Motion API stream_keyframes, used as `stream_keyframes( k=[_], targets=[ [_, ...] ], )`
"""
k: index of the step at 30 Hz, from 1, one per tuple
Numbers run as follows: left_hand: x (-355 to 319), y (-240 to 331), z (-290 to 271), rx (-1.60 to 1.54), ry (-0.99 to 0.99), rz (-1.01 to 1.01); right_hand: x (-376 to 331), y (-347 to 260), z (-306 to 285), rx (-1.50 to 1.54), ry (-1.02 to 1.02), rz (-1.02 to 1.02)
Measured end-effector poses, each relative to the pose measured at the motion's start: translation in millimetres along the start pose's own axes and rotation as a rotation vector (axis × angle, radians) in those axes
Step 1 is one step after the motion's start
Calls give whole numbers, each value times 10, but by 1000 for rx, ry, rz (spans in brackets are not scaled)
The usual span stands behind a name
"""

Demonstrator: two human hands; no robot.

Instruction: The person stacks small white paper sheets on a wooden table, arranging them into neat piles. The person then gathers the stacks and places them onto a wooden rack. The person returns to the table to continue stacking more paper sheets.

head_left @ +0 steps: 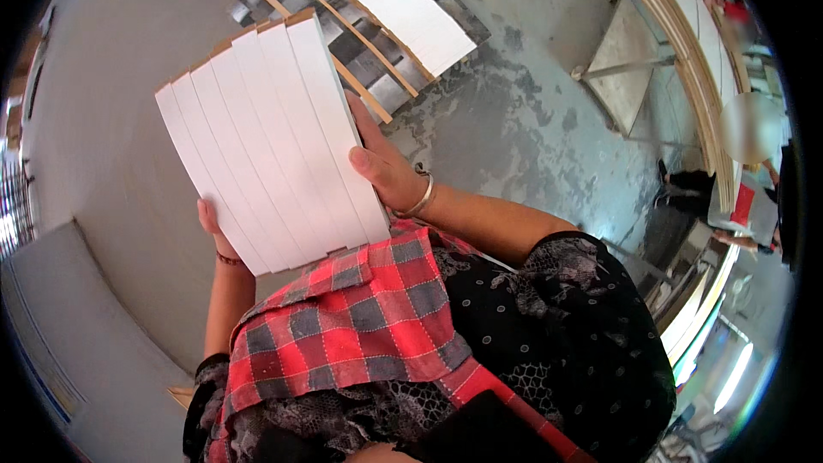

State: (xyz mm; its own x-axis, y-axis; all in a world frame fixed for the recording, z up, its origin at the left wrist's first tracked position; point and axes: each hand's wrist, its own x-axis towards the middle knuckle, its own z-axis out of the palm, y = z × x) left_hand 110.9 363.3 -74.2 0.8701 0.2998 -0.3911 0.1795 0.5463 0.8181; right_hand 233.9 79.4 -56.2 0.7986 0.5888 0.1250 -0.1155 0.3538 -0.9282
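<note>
Head view: left hand (211, 227) mostly hidden, perhaps gripping white boards (270, 141).

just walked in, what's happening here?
A person holds a fanned stack of flat white boards with wooden edges against their chest. The left hand supports the stack's lower left side and the right hand grips its right edge. More white boards lie on a wooden slatted rack on the grey concrete floor.
</note>
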Motion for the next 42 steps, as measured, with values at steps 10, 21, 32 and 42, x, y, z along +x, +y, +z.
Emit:
stream_keyframes(
  k=[10, 21, 32, 42],
  targets=[
    [525, 234, 395, 198, -472, -384, -596, 421, 190, -15, 460, -74],
    [832, -1105, 1193, 600, -930, -455, -2097, 1647, 229, 512, 996, 80],
    [1815, -3398, 772, 316, -935, -679, -2333, 3287, -1061, 194, 1179, 260],
    [3036, -3585, 417, 503, -739, -790, -1257, 4289, -1558, 428, 1068, -80]
  ],
)
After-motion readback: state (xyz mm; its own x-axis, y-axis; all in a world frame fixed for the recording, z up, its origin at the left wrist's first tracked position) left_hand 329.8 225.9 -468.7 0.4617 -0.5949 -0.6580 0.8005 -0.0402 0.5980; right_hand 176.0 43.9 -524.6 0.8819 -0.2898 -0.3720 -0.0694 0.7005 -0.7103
